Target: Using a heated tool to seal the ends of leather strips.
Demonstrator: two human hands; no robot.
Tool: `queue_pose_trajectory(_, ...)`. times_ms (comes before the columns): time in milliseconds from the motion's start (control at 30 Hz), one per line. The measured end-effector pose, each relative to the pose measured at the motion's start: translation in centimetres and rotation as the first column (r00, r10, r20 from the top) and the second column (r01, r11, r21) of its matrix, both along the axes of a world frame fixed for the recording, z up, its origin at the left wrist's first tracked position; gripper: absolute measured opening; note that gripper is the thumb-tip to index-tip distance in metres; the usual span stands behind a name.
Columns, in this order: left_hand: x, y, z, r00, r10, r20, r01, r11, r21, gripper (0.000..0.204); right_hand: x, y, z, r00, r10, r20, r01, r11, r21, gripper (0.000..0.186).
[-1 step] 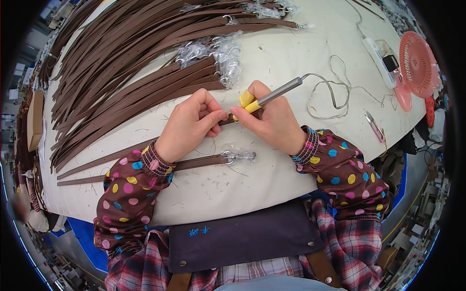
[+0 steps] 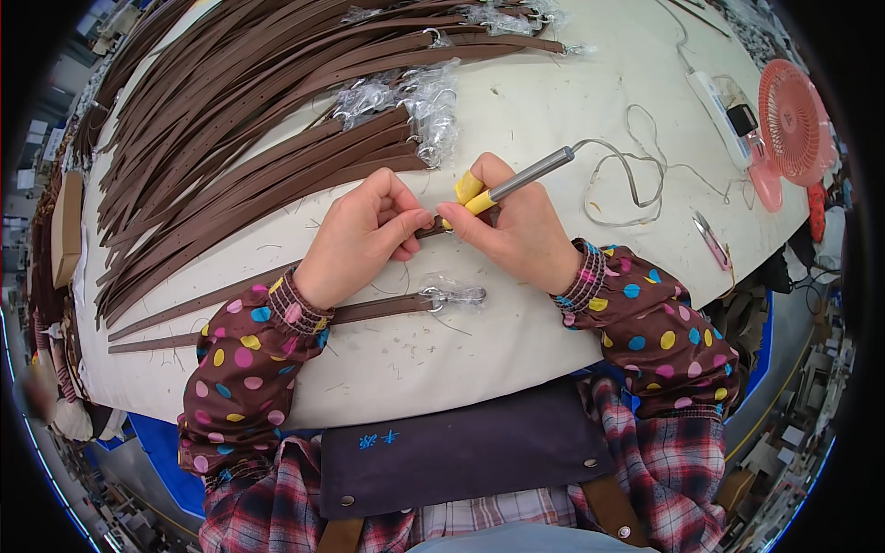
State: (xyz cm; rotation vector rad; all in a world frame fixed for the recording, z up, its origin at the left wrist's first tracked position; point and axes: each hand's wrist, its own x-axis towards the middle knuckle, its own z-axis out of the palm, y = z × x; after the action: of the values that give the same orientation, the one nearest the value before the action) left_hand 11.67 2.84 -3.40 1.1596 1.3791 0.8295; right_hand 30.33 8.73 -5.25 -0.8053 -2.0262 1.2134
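My left hand (image 2: 359,235) pinches the end of a brown belt strap (image 2: 212,297) between thumb and fingers; the strap runs back to the left under my wrist. In my right hand (image 2: 525,235) is a corded soldering-iron-like pen (image 2: 536,172) with a grey body and yellow grip. Its tip points down at the strap end, where both hands nearly meet; the fingers hide the exact contact. Closer to me lies a second brown strap (image 2: 383,308), its metal end wrapped in clear plastic (image 2: 452,293).
A large pile of brown straps (image 2: 267,184) with plastic-wrapped metal ends covers the table's left and back. At right are a pink fan (image 2: 793,124), a white power strip (image 2: 717,115), the pen's looped cord (image 2: 660,180) and small thread snips (image 2: 712,241). Thread scraps dot the pale tabletop (image 2: 516,341).
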Motion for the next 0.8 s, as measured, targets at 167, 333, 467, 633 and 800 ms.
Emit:
queue_pose_trajectory(167,-0.1,0.0,0.1,1.000,-0.004,-0.009,0.004,1.000,0.008,0.015,0.0,0.0,0.1,1.000,-0.002,-0.008,0.002,1.000,0.011,0.024)
queue_pose_trajectory(333,0.0,0.6,1.5,0.970,-0.086,-0.227,0.083,0.996,-0.021,0.018,0.2,0.0,-0.1,0.991,-0.054,-0.122,0.045,0.996,-0.071,0.025)
queue_pose_trajectory(467,-0.2,1.2,1.1,0.854,-0.191,-0.485,0.331,0.917,0.222,0.018,0.3,0.1,0.1,0.978,-0.071,-0.195,0.052,0.994,-0.099,0.023)
queue_pose_trajectory(633,0.1,1.2,1.2,0.862,-0.158,-0.481,0.237,0.965,0.108,0.014,0.3,0.2,-0.5,0.973,-0.060,-0.221,0.031,0.991,-0.129,0.023)
queue_pose_trajectory(800,0.1,0.5,0.2,0.882,-0.072,-0.467,0.195,0.956,0.221,0.014,0.1,0.2,0.0,0.984,-0.041,-0.171,0.021,0.993,-0.120,0.025)
